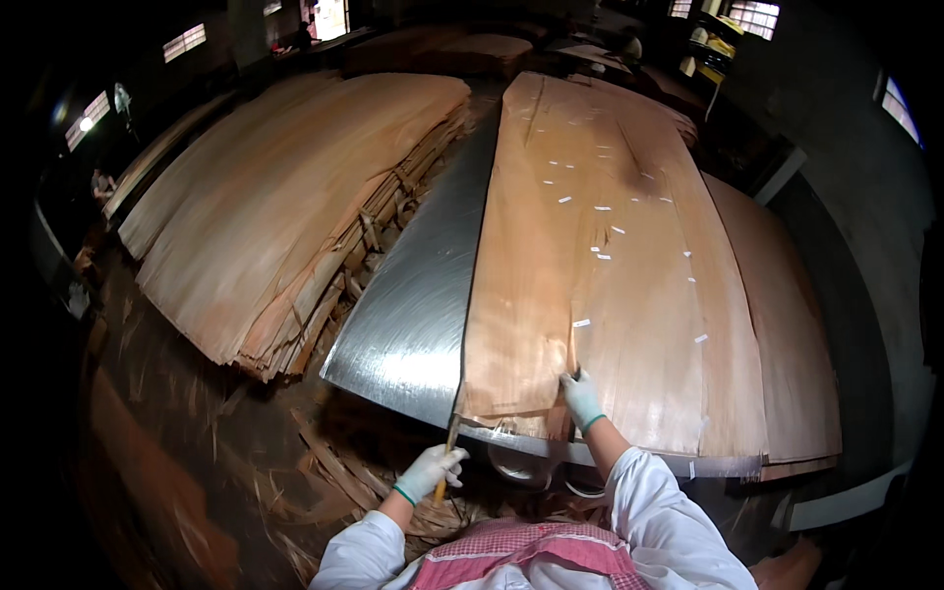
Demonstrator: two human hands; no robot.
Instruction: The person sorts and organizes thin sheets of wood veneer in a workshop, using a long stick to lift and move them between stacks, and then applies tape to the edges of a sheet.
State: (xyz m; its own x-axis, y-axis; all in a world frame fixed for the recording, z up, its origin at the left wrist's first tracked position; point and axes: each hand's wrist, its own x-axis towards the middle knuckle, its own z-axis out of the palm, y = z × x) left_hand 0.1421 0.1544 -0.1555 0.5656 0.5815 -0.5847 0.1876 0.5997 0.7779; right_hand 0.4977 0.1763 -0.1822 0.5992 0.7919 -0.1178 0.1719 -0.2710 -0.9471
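You stood at the near edge of the metal table [413, 295], both hands gloved in white. Your left hand [430, 473], just off that edge, was closed around a thin stick-like tool [453, 431], which slanted up toward the table. Your right hand [581, 398] lay over the same edge with its fingers bent at a split in the veneer sheet [639, 344]; whether they pinched the wood could not be told. The sheet rested flat on the table, leaving the table's left part bare, and bore scattered white tape strips [582, 323]. A thick veneer stack [295, 197] stood to the table's left; veneer scraps [344, 462] littered the floor below its near edge.
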